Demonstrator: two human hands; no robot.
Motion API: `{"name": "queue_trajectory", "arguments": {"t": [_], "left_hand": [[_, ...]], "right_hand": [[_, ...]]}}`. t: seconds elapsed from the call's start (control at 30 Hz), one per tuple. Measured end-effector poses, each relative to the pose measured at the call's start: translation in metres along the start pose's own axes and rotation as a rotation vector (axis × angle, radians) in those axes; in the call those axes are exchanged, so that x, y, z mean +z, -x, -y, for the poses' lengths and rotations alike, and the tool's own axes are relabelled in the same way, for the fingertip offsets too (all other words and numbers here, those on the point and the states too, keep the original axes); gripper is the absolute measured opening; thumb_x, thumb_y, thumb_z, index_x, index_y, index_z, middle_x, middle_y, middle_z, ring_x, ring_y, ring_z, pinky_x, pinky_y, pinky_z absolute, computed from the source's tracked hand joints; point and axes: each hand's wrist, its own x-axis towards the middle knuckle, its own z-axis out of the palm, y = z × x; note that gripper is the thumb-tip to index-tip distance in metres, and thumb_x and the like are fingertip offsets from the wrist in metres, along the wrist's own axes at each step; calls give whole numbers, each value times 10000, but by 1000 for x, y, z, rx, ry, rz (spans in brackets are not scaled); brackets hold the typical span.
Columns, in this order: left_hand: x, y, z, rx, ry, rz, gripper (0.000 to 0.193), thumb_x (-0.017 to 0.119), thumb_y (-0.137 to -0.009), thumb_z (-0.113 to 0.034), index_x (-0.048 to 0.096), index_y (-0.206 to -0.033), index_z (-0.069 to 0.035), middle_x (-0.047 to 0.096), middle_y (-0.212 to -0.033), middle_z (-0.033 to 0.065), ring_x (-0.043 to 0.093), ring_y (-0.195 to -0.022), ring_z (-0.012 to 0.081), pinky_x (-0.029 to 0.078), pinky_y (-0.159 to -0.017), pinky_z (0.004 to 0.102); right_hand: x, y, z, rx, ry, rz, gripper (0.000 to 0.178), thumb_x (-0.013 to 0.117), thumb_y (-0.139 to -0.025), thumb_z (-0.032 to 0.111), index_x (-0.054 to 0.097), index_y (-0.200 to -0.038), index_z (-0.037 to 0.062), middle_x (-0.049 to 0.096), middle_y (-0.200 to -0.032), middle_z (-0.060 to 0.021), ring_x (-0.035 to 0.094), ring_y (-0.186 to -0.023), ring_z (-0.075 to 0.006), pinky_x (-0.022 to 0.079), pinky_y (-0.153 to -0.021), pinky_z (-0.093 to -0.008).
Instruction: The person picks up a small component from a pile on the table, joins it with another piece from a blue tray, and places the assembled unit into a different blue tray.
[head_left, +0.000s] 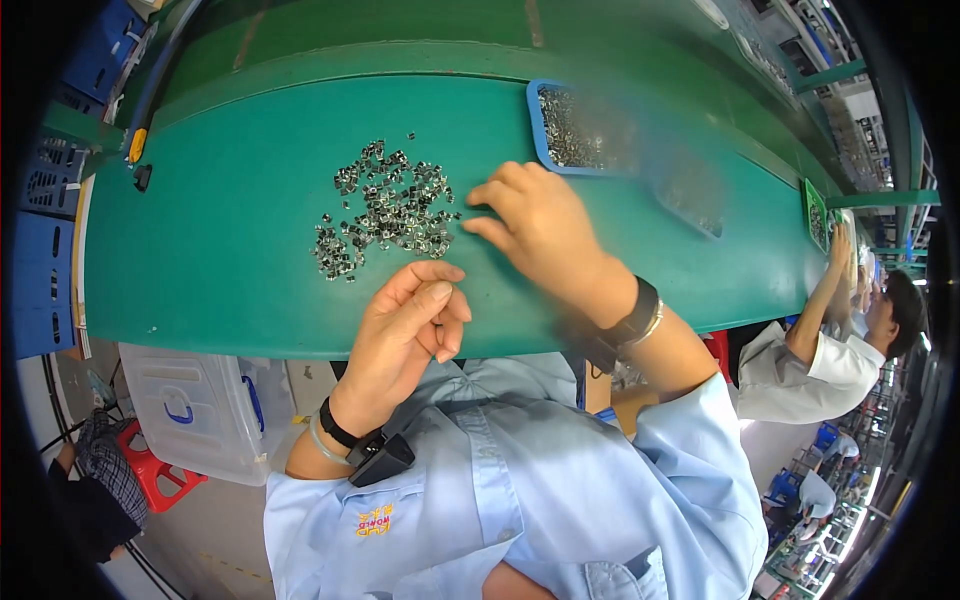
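We saw a smooth, matt green bench [220,240] with a long curved edge, and on it a loose heap of small parts [400,205], squarish and hard-edged, with bright metallic faces and dark patches. The heap was thick in its middle and ragged at its borders, with a few pieces lying apart, one beyond the far side. Our shirt [620,470] was of soft, light-blue cloth, creased across the front.

Beyond the heap and to its right stood a blue tray [537,130] with rounded corners and a raised rim, filled with a dense layer of tiny metallic pieces; a hazy blur covered its right portion. A second tray [690,222] beside it was too blurred for us to make out its contents. Below the bench, at the left, we had a translucent plastic box [190,410] with blue handles.

Our left hand [405,320] was just on the near side of the heap, palm turned inward, fingers curled and thumb close to the forefinger; we could not tell whether it pinched a piece. Our right hand [540,220] hovered just right of the heap, wrist bent, thumb and fingers parted and grasping nothing that we could see.
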Motion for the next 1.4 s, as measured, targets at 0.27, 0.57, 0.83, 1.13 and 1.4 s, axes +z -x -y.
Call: {"name": "queue_trajectory", "arguments": {"t": [0.27,0.57,0.83,1.13,1.4], "left_hand": [[5,1,-4,23,-45,-28,204,515,-951,-180,525,-1077,-20,584,-804,58,511,-570,100,376,-478,226],[21,-16,7,0,-84,33,198,550,-938,-194,541,-1040,-24,595,-767,63,509,-540,100,371,-455,220],[38,-18,13,-26,-40,45,163,553,-937,-186,563,-968,-26,604,-742,66,510,-533,98,379,-449,216],[36,-21,21,56,-102,42,183,549,-938,-182,574,-1019,-19,629,-787,80,522,-545,95,391,-452,213],[40,-17,17,60,-156,-17,210,542,-942,-188,584,-1045,-10,650,-844,102,537,-561,95,393,-452,208]], "right_hand": [[-1,8,5,-71,-191,-38,187,707,-725,99,624,-891,72,588,-875,-68,567,-816,-262,457,-699,-362],[-31,41,20,-78,-329,-110,203,708,-711,47,646,-904,67,598,-860,-51,570,-790,-248,459,-675,-338],[-32,60,14,-34,-352,-202,212,720,-699,35,657,-898,68,605,-863,-55,573,-795,-237,461,-675,-333],[-22,65,17,52,-476,-310,189,688,-742,73,645,-926,93,586,-863,-35,552,-774,-233,434,-677,-338],[-25,64,11,-89,-196,-311,211,702,-716,76,647,-919,103,585,-867,-15,551,-787,-203,422,-670,-321]]}}
